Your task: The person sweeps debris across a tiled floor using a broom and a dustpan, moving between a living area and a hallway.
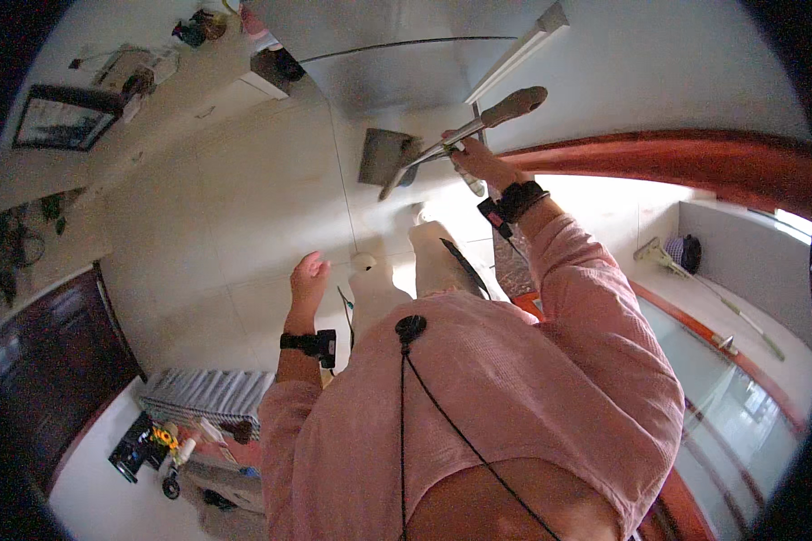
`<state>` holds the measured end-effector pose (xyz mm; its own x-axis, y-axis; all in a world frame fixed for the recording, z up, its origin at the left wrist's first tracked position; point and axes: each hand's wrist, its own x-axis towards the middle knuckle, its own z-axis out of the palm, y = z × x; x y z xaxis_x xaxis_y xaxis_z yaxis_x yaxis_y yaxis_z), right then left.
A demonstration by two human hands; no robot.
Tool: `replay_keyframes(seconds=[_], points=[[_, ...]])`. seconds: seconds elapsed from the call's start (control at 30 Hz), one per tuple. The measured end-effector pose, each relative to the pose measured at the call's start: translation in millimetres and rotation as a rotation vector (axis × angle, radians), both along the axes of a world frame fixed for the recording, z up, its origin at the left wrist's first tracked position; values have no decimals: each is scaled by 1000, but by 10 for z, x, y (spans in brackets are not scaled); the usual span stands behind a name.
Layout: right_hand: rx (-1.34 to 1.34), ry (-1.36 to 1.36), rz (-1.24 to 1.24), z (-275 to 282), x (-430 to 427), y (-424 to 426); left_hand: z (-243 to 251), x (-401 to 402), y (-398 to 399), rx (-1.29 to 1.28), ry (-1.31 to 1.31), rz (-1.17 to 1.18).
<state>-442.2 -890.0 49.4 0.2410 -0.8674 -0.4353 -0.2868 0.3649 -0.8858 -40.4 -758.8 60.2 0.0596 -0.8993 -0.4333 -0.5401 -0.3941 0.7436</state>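
My right hand [477, 159] is closed around the metal pole of a long-handled tool, whose brownish-grey grip [517, 105] points up to the right and has a hole at its end. A second, striped grip [472, 182] shows just below that hand. Down by the floor, beyond the pole, is a grey dustpan [377, 157]; a broom head beside it is too blurred to make out surely. My left hand [308, 278] hangs at my side over the tiles, fingers loosely curled, with nothing in it.
Pale tiles [271, 203] cover the floor. A red curtain [663, 152] hangs beside a bright doorway. On the right, a mop [710, 291] lies past a glass door panel [731, 379]. At left are a white cabinet [196, 101] and a dark door [54, 365]; a covered sofa [206, 399] stands behind.
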Motion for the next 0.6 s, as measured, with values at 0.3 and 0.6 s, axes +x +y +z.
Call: replay_keyframes(seconds=[0.3, 0.6], points=[[-252, 821, 202, -344, -958, 55, 408, -335, 243, 35, -344, -79], [-244, 947, 1, -371, -1344, -11, 1391, -387, -309, -342, -370, 22]])
